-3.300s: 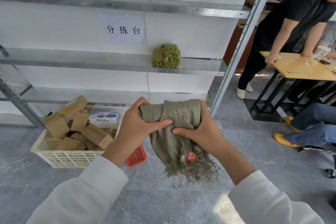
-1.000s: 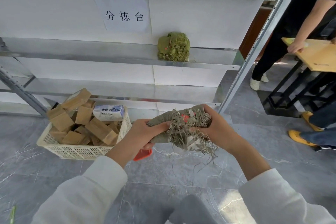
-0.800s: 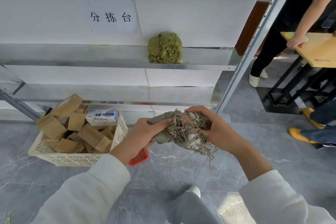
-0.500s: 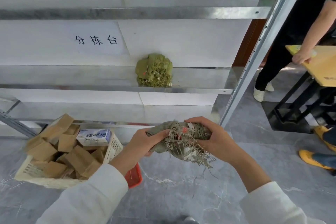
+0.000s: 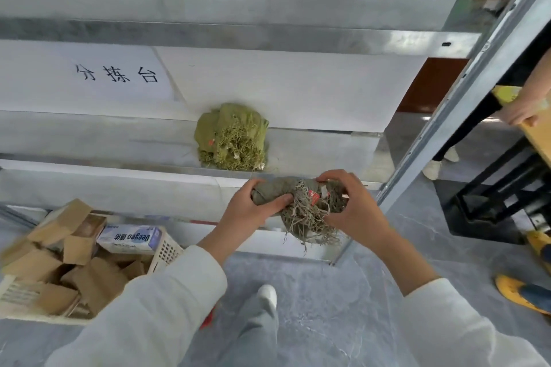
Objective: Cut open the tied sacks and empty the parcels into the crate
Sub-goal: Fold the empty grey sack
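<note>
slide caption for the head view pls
The left hand and right hand grip a grey sack before a shelf bearing a green sack; the parcel-filled crate sits lower left.

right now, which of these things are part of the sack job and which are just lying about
Job:
grey sack, held by left grip and right grip
green sack on the shelf
crate
parcels in it

Lying about:
paper sign
wooden table
yellow shoe
</note>
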Demonstrator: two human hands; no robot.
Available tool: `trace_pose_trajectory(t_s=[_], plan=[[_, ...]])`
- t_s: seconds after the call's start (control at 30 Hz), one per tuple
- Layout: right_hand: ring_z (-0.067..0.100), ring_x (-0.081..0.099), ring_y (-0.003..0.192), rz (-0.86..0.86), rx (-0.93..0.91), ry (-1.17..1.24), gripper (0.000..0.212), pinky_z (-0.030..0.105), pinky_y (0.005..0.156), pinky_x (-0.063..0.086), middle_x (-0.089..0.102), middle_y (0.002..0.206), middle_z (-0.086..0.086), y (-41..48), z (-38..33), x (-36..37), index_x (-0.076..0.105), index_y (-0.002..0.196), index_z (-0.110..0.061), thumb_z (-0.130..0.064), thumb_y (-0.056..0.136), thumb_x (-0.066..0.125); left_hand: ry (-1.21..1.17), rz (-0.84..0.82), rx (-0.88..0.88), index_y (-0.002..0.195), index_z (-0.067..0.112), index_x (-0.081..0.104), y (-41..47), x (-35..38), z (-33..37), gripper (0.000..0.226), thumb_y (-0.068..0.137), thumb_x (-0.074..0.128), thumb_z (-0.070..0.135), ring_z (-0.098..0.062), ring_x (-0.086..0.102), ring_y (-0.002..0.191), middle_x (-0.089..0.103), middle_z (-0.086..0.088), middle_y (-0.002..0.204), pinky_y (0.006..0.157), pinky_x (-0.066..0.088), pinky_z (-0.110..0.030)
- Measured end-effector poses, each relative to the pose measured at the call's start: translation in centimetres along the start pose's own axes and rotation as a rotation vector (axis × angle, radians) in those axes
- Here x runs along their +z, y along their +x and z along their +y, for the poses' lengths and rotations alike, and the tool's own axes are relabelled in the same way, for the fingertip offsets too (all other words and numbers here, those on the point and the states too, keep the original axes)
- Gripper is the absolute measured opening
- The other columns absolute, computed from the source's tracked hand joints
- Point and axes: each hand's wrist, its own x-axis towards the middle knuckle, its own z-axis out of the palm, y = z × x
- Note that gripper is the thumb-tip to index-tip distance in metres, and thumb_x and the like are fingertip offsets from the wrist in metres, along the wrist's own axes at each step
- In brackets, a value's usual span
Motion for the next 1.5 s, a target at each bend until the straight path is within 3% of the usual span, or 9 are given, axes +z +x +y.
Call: trace_pose_trajectory(t_s=[0.3, 0.43, 0.57, 0.7, 0.83, 0.97, 1.13, 1.27, 1.5], plan=[[0.008, 0.051, 0.091, 0.151, 0.021, -0.137, 0.059, 0.000, 0.070, 0.042, 0.044, 0.110, 0.001, 14.5, 2.9, -0.3, 0.047, 0.110, -0.019, -0.004, 0.065, 0.084, 0.189, -0.014, 0.223, 0.111, 0.032, 0.058, 15.7, 0.0, 0.5, 0.053, 0.067, 0.083, 0.046, -0.012, 0.053, 0.103, 0.051, -0.001, 0.112, 0.084, 0.042, -0.015], [0.018, 0.045, 0.091, 0.154, 0.038, -0.359, 0.060, 0.013, 0.068, 0.043, 0.036, 0.105, 0.000, 19.9, 5.1, 0.7, 0.043, 0.104, -0.014, -0.012, 0.063, 0.086, 0.368, -0.048, 0.306, 0.122, 0.030, 0.054, 21.1, 0.8, -0.8, 0.058, 0.072, 0.082, 0.036, -0.014, 0.045, 0.107, 0.041, -0.004, 0.118, 0.096, 0.034, -0.022], [0.021, 0.038, 0.103, 0.076, 0.051, -0.821, 0.064, 0.032, 0.091, 0.035, 0.040, 0.104, -0.003, 23.0, 6.8, 2.1, 0.043, 0.107, -0.017, -0.042, 0.064, 0.084, 0.549, -0.093, 0.379, 0.123, 0.021, 0.052, 24.9, 1.9, -2.9, 0.058, 0.073, 0.081, 0.027, -0.018, 0.052, 0.106, 0.044, -0.004, 0.120, 0.091, 0.043, -0.025], [0.027, 0.047, 0.109, -0.034, 0.116, -0.815, 0.065, 0.035, 0.081, 0.043, 0.047, 0.114, 0.006, 24.1, 8.1, 3.7, 0.037, 0.126, -0.011, -0.014, 0.074, 0.076, 0.742, -0.039, 0.426, 0.117, 0.023, 0.054, 26.2, 2.7, -3.8, 0.054, 0.070, 0.082, 0.027, -0.020, 0.044, 0.115, 0.042, -0.003, 0.121, 0.090, 0.049, -0.035], [0.029, 0.060, 0.080, -0.027, 0.131, -0.715, 0.044, 0.034, 0.059, 0.046, 0.047, 0.096, 0.007, 25.4, 8.5, 3.8, 0.035, 0.113, -0.013, 0.009, 0.081, 0.055, 0.904, 0.067, 0.519, 0.116, 0.021, 0.059, 26.7, 2.3, -3.9, 0.060, 0.063, 0.085, 0.034, -0.022, 0.041, 0.105, 0.046, -0.006, 0.112, 0.090, 0.039, -0.030], [0.028, 0.055, 0.076, -0.013, 0.207, -0.709, 0.050, 0.034, 0.056, 0.045, 0.045, 0.102, 0.009, 27.0, 8.6, 3.3, 0.035, 0.112, -0.012, 0.019, 0.076, 0.052, 0.746, -0.087, 0.422, 0.125, 0.014, 0.048, 27.4, 2.9, -3.9, 0.054, 0.079, 0.076, 0.022, -0.020, 0.056, 0.096, 0.057, -0.003, 0.103, 0.080, 0.041, -0.023], [0.034, 0.029, 0.134, -0.218, 0.206, -0.668, 0.096, 0.039, 0.112, 0.031, 0.021, 0.146, 0.013, 25.6, 9.9, 5.8, 0.009, 0.151, -0.008, -0.011, 0.078, 0.071, 0.707, -0.165, 0.283, 0.137, 0.012, 0.038, 26.9, 4.6, -5.3, 0.056, 0.088, 0.063, 0.022, -0.025, 0.057, 0.116, 0.058, -0.008, 0.128, 0.094, 0.048, -0.041], [0.029, 0.007, 0.146, -0.148, 0.201, -0.611, 0.096, 0.041, 0.120, 0.012, 0.004, 0.157, 0.007, 22.8, 9.9, 5.4, -0.007, 0.154, -0.016, -0.016, 0.086, 0.061, 0.770, -0.136, 0.311, 0.148, 0.011, 0.028, 25.5, 4.5, -5.4, 0.059, 0.095, 0.052, 0.021, -0.024, 0.049, 0.128, 0.046, -0.007, 0.146, 0.102, 0.044, -0.041], [0.024, 0.007, 0.147, -0.031, 0.045, -0.593, 0.077, 0.038, 0.120, 0.006, 0.009, 0.160, 0.003, 16.7, 7.2, 4.2, 0.009, 0.154, -0.019, -0.017, 0.091, 0.053, 0.734, -0.032, 0.404, 0.145, 0.008, 0.036, 18.3, 2.4, -3.8, 0.049, 0.098, 0.048, 0.017, -0.022, 0.039, 0.137, 0.040, -0.008, 0.150, 0.112, 0.032, -0.032]])
